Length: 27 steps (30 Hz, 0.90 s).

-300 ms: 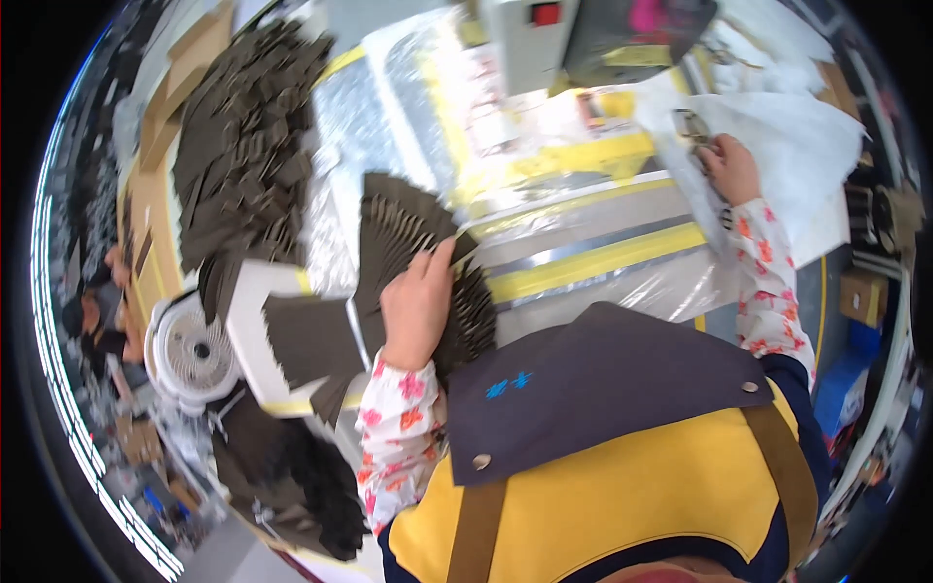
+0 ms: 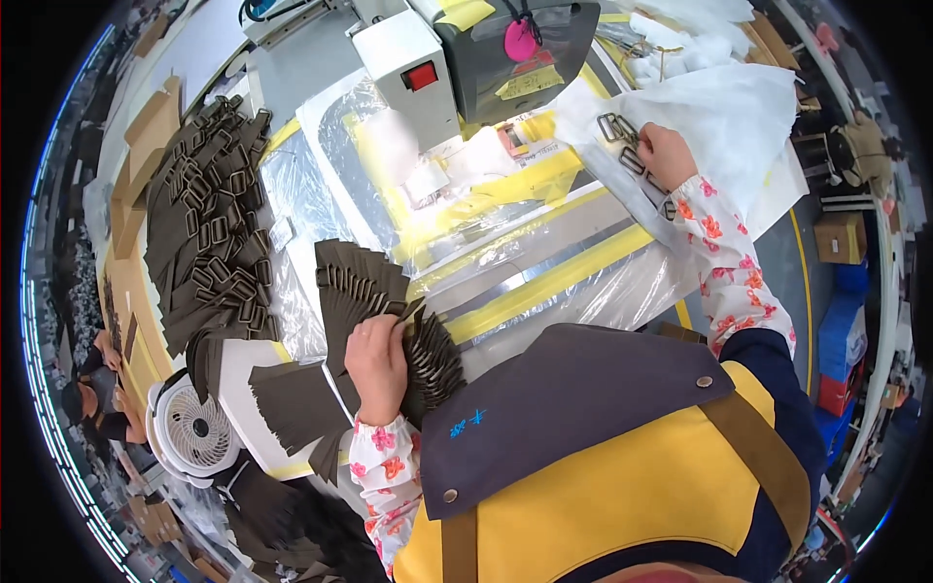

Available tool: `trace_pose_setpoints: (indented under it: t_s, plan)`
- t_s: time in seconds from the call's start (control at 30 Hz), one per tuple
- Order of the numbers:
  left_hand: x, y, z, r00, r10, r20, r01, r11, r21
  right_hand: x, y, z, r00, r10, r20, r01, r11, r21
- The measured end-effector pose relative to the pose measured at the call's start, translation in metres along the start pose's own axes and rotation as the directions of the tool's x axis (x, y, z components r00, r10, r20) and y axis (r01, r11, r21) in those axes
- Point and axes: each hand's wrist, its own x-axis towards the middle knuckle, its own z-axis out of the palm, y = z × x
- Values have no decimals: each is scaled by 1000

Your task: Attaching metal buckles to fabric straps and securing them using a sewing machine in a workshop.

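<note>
My left hand [image 2: 377, 361] rests on a fanned stack of dark brown strap pieces [image 2: 362, 282] on the plastic-covered table [image 2: 505, 262], its fingers pinching the edge of one strip. My right hand [image 2: 667, 155] reaches far to the right and closes on metal rectangular buckles [image 2: 616, 130] lying on white wrapping sheet [image 2: 739, 107]. Both forearms wear white sleeves with a red flower print. A yellow and dark apron fills the lower part of the view.
A large pile of brown straps with buckles [image 2: 209, 223] lies at the left. A small white fan [image 2: 190, 428] stands at the lower left. A grey machine with a red switch [image 2: 418, 73] sits at the back. Cardboard boxes line the left edge.
My left hand has shifted slightly on the fanned straps. My right hand stays at the buckles on the white sheet.
</note>
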Motion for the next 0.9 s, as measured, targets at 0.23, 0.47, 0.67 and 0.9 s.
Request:
trace_pose_setpoints:
  t_s: [0.23,0.47,0.67,0.9]
  plan:
    - [-7,0,1,954,-299,-9,285,919,-272,-12,-31,-9,997,73,-16,-72,995,67]
    - [1,8,-5,985,-174,-21,168,970,-174,-9,-2,-5,994,-105,42,108,990,-85]
    - [-14,-5,-7,870,-476,-125,380,811,-445,-5,-28,-24,955,132,265,-294,511,807]
    - [-20,-9,-9,848,-496,-187,310,749,-585,-35,-198,-12,741,-353,571,-527,221,820]
